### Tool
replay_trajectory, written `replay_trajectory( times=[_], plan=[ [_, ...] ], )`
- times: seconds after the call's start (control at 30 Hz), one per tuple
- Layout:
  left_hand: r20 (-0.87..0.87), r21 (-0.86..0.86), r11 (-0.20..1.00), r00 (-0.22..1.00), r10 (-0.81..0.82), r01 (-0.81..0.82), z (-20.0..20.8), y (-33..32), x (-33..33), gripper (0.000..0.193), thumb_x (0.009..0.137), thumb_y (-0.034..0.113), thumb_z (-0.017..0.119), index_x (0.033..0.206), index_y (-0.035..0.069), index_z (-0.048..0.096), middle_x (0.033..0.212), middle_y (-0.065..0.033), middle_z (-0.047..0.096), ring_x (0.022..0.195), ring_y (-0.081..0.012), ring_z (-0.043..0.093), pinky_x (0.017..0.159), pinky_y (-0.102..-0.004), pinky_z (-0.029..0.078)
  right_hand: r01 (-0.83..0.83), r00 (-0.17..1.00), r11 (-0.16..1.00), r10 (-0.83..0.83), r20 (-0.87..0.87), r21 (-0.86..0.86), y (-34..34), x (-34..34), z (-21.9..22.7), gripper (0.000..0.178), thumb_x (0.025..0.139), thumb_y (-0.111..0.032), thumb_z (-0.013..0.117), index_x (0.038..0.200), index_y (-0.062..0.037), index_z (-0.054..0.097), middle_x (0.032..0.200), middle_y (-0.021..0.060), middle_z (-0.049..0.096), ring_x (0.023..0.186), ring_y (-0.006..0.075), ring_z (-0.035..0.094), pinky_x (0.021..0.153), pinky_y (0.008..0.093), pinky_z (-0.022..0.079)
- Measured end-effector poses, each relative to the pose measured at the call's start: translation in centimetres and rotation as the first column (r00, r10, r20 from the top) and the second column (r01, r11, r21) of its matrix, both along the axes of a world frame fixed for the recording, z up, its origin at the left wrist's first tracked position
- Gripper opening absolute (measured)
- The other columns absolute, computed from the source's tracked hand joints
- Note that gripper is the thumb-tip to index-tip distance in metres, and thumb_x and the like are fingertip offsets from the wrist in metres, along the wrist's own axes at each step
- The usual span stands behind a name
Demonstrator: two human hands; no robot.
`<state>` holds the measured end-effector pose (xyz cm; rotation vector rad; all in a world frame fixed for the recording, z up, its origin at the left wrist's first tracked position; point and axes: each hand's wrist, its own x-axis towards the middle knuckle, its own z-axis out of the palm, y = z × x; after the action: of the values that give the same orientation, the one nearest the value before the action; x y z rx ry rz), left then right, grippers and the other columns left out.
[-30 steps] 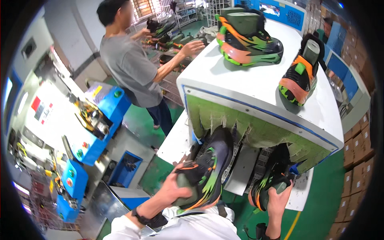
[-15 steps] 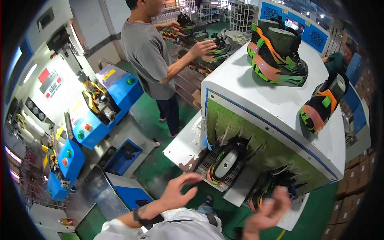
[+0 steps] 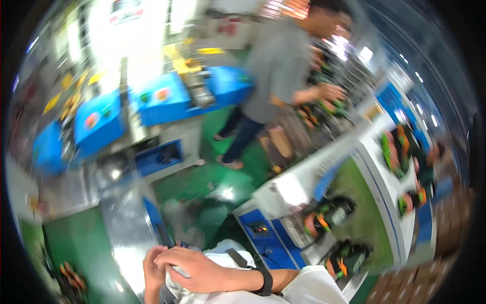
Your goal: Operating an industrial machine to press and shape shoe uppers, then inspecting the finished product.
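My right hand (image 3: 195,269), a black band at its wrist, reaches across my white shirt (image 3: 309,289) to meet my left hand (image 3: 153,271). Both hands have bent, closed fingers and touch at the fingertips. A whitish patch shows beneath the right fingers; whether it is cloth or something held, I cannot tell. Apart from both hands, a black, green and orange shoe (image 3: 329,218) rests at the curtained opening of a white machine (image 3: 377,157). A similar shoe (image 3: 347,261) sits nearer me there.
Two shoes stand on the machine top, one farther back (image 3: 397,152) and one nearer (image 3: 412,201). At left are blue control boxes (image 3: 157,99) above a metal surface (image 3: 126,228). A person in grey (image 3: 276,66) stands ahead beside more shoes. Cartons (image 3: 405,283) fill the lower right.
My view has swung left, blurring the picture. My hands have left the place beside the shoes at the opening and come together at lower left. The person in grey appears farther right.
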<state>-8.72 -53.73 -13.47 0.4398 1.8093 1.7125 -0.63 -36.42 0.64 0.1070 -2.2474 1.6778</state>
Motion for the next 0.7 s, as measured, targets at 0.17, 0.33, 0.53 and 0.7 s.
replay_trajectory(
  times=[0.17, 0.33, 0.53, 0.7],
  plan=[
    [0.05, -0.262, 0.696, 0.711, 0.701, -0.668, -12.5, -14.8, 3.3, 0.035, 0.08, -0.01, 0.053, 0.115, -0.003, 0.052, 0.108, -0.0117, 0.061, 0.103, -0.0201, 0.061, 0.093, -0.0323, 0.047, -0.426, 0.895, 0.896, 0.398, 0.2, 0.125, -8.5, -7.7, -3.7, 0.029, 0.082, 0.002, 0.061, 0.111, -0.002, 0.059, 0.105, 0.0137, 0.064, 0.093, 0.0312, 0.063, 0.08, 0.0382, 0.051],
    [-0.344, -0.358, -0.02, 0.112, 0.932, -0.934, -16.3, -20.4, 10.1, 0.026, 0.085, -0.006, 0.049, 0.11, -0.004, 0.056, 0.103, -0.016, 0.064, 0.1, -0.0288, 0.062, 0.089, -0.0366, 0.047, -0.712, 0.694, 0.66, 0.611, 0.38, 0.239, -13.4, -12.6, -4.6, 0.026, 0.082, -0.004, 0.064, 0.108, -0.0068, 0.063, 0.097, 0.012, 0.067, 0.085, 0.0261, 0.066, 0.077, 0.0337, 0.053],
    [-0.639, -0.497, -0.492, -0.083, 0.765, -0.715, -18.8, -23.5, 19.1, 0.029, 0.083, -0.003, 0.053, 0.112, -0.002, 0.055, 0.11, -0.0177, 0.057, 0.103, -0.0376, 0.055, 0.089, -0.0446, 0.045, -0.837, 0.473, 0.545, 0.673, 0.568, 0.052, -26.2, -20.5, -7.7, 0.033, 0.088, -0.004, 0.058, 0.12, 0.0025, 0.052, 0.116, 0.0156, 0.064, 0.111, 0.0246, 0.062, 0.091, 0.0352, 0.053],
    [-0.592, -0.578, -0.499, -0.088, 0.801, -0.646, -20.5, -23.2, 20.0, 0.02, 0.078, -0.002, 0.056, 0.097, 0.001, 0.058, 0.091, -0.0164, 0.057, 0.089, -0.0367, 0.056, 0.08, -0.0448, 0.045, -0.799, 0.538, 0.192, 0.651, 0.536, 0.569, -41.6, -33.0, -18.6, 0.069, 0.079, -0.026, 0.072, 0.131, 0.0062, 0.041, 0.128, 0.0281, 0.05, 0.119, 0.0379, 0.051, 0.101, 0.0426, 0.041]
  ],
)
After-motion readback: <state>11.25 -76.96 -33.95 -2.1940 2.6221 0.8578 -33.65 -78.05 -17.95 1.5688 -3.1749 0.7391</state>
